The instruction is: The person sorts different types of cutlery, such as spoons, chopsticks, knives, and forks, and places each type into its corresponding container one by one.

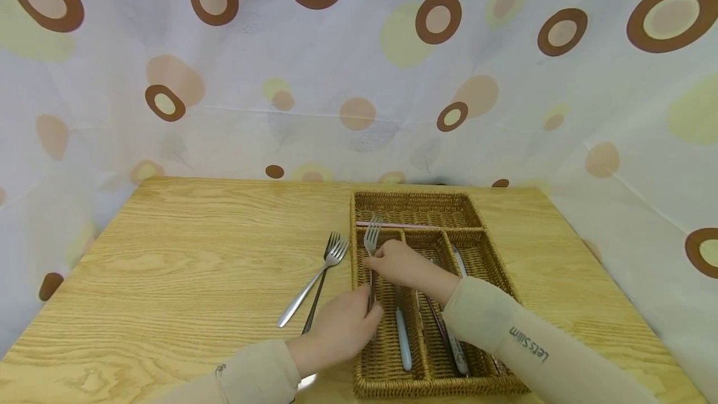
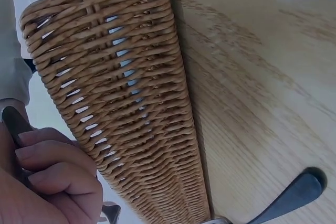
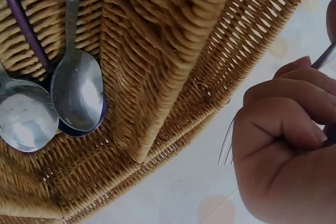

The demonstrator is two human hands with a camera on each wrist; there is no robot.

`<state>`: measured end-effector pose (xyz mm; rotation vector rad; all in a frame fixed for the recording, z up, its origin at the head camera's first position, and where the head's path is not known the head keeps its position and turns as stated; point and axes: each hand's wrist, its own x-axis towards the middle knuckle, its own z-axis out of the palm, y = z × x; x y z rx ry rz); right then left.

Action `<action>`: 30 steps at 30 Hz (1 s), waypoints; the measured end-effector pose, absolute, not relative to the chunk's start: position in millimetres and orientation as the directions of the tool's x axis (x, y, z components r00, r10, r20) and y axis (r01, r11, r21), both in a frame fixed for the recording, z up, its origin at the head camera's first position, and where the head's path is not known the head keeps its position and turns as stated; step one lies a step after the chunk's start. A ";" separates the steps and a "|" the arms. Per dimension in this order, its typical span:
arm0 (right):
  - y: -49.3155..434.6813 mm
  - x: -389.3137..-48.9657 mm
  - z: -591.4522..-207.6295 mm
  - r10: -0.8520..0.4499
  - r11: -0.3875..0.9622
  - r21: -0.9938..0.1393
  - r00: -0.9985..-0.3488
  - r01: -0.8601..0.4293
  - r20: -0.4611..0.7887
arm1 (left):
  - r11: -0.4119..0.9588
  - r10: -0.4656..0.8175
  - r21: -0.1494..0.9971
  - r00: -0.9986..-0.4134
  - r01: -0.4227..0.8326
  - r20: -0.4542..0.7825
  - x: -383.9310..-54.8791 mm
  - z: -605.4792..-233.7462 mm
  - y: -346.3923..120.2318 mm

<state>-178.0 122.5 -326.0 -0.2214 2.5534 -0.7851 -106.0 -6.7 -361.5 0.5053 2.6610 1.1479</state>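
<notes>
Over the left compartment of a wicker cutlery tray point(image 1: 392, 387), both hands are on a metal fork point(image 1: 372, 234), its tines toward the back. My right hand point(image 1: 397, 262) pinches it below the tines. Nearer the front, my left hand point(image 1: 349, 324) grips the handle; the left wrist view shows curled fingers point(image 2: 65, 174) around a dark, rounded handle end point(image 2: 17, 123). Much of the handle is hidden by the hands. Beneath them lies a light-blue handle point(image 1: 403, 340) in the left compartment. Spoons point(image 3: 79, 90) lie in the middle compartment, bowls toward the back.
Left of the tray, a silver fork point(image 1: 303, 295) crosses a dark fork point(image 1: 318, 295) on the wooden table point(image 1: 185, 254). A pink stick point(image 1: 401, 226) lies in the tray's back compartment, and a slim metal piece point(image 1: 459, 262) in the right one. A patterned sheet point(image 1: 359, 67) hangs behind.
</notes>
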 end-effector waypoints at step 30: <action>124.5 -161.9 -346.7 -0.292 0.955 -0.029 -0.914 -0.296 -0.282 | 0.927 0.140 0.371 -0.972 0.061 -0.191 -131.5 -386.3 -102.0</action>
